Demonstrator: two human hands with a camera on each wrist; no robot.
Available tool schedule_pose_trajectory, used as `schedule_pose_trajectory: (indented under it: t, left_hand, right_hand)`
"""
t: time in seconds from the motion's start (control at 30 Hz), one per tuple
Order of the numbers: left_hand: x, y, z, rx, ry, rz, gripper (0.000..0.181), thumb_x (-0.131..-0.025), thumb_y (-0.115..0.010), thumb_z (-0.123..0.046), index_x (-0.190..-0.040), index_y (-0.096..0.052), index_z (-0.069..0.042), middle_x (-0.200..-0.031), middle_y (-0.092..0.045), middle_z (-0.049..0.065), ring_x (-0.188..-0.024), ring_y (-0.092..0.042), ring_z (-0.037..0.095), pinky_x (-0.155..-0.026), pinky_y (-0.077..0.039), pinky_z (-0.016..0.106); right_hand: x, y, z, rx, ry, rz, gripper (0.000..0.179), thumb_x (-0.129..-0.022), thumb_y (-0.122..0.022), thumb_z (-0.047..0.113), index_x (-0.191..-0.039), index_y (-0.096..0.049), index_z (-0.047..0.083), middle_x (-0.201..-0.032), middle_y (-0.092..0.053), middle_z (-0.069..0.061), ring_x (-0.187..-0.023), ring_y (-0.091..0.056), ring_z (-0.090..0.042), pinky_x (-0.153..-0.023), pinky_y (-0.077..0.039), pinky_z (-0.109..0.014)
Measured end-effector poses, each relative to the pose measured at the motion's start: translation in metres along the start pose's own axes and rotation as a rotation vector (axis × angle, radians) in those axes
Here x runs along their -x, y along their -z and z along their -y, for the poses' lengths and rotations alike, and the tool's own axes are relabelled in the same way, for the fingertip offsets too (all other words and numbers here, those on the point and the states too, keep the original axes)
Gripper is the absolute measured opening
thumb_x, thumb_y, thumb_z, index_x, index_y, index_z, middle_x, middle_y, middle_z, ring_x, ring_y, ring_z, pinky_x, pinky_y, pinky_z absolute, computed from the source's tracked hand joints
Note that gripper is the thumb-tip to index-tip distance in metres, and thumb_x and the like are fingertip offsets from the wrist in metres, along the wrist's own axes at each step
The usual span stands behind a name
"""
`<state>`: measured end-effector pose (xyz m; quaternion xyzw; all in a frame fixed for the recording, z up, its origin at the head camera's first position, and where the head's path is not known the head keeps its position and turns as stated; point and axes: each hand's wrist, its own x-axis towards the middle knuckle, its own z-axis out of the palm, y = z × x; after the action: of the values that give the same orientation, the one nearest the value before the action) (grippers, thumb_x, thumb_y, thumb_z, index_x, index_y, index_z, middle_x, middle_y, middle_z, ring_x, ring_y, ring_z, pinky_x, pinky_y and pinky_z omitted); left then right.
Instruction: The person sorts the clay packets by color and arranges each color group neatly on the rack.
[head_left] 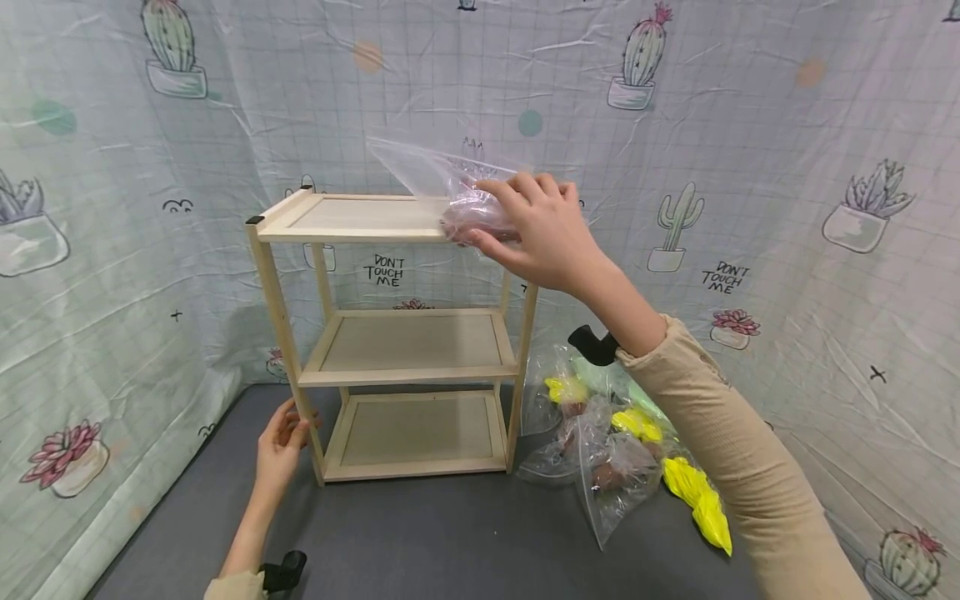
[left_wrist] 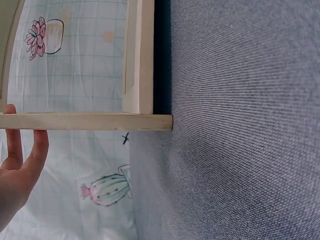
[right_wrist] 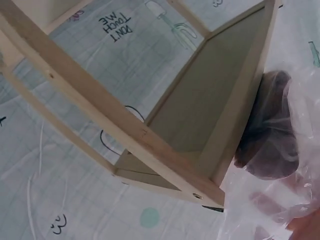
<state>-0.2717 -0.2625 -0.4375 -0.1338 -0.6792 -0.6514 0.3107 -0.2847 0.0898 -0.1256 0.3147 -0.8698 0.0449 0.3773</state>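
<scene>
Right arm: the beige sleeve (head_left: 720,442) rises from the lower right, the forearm angling up and left toward the rack; a black wrist mount (head_left: 592,345) shows at the cuff.
Right hand (head_left: 542,227): level with the rack's upper tier, its fingers (head_left: 504,195) bent over a clear bag (head_left: 461,215) and the thumb below, gripping it.
Gripped bag: at the right end of the top shelf (head_left: 360,215), overlapping its front edge in the head view, with reddish-brown contents; whether the shelf bears its weight, I cannot tell.
Left hand (head_left: 279,443): low at the rack's left side, reaching up from below, its fingers curled around the front left post (head_left: 281,321) between the lower two tiers.
Rack (head_left: 408,377): pale wood, three tiers, upright.
Table: dark grey table (head_left: 420,537), finely textured in the left wrist view.
Right of rack: a pile of clear bags (head_left: 615,467) with brownish contents and bright yellow pieces (head_left: 696,500).
Room: pale, creased curtain (head_left: 465,75) around the table, printed with a grid, potted cacti and "DON'T TOUCH ME".
</scene>
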Motion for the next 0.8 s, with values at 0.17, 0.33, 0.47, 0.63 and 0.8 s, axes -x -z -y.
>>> schedule_pose_trajectory:
  t: [0.17, 0.33, 0.47, 0.63, 0.8]
  left_hand:
    - [0.0, 0.0, -0.001, 0.011, -0.014, -0.001, 0.034, -0.089, -0.044, 0.004, -0.123, -0.045, 0.003, -0.091, -0.062, -0.009, -0.08, -0.063, -0.001, -0.063, -0.047, 0.012]
    - [0.001, -0.001, -0.001, 0.044, -0.021, -0.01, 0.034, -0.089, -0.044, 0.006, -0.123, -0.047, 0.002, -0.09, -0.063, -0.01, -0.079, -0.063, 0.0, -0.064, -0.047, 0.011]
    - [0.002, 0.0, -0.001, 0.058, -0.021, -0.015, 0.034, -0.089, -0.044, 0.006, -0.122, -0.047, 0.002, -0.09, -0.063, -0.009, -0.08, -0.063, 0.0, -0.064, -0.047, 0.011]
    - [0.002, -0.001, -0.001, 0.054, -0.023, -0.013, 0.035, -0.088, -0.044, 0.007, -0.123, -0.046, 0.003, -0.09, -0.063, -0.008, -0.08, -0.063, 0.001, -0.064, -0.048, 0.012]
    - [0.002, -0.005, -0.009, 0.061, -0.019, -0.027, 0.036, -0.087, -0.042, 0.013, -0.121, -0.047, 0.003, -0.088, -0.063, -0.009, -0.078, -0.063, -0.001, -0.064, -0.048, 0.011]
  right_hand:
    - [0.018, -0.005, -0.003, 0.035, 0.071, -0.111, 0.071, -0.077, -0.054, 0.059, -0.133, -0.034, 0.02, -0.128, -0.044, -0.008, -0.118, -0.032, -0.031, -0.088, -0.024, -0.052]
    - [0.029, -0.016, -0.003, 0.09, 0.127, -0.296, 0.076, -0.074, -0.061, 0.054, -0.133, -0.032, 0.016, -0.129, -0.039, -0.014, -0.114, -0.033, -0.033, -0.086, -0.027, -0.052]
    - [0.034, -0.024, -0.001, 0.119, 0.125, -0.44, 0.064, -0.078, -0.062, 0.043, -0.129, -0.039, 0.013, -0.124, -0.046, -0.014, -0.11, -0.036, -0.034, -0.083, -0.027, -0.05]
    - [0.037, -0.028, 0.003, 0.081, 0.078, -0.541, 0.049, -0.08, -0.063, 0.036, -0.121, -0.05, 0.014, -0.122, -0.045, -0.015, -0.104, -0.035, -0.034, -0.078, -0.027, -0.049]
    - [0.038, -0.029, 0.003, 0.094, 0.063, -0.529, 0.047, -0.082, -0.061, 0.033, -0.123, -0.05, 0.015, -0.111, -0.05, -0.013, -0.095, -0.042, -0.032, -0.077, -0.029, -0.046]
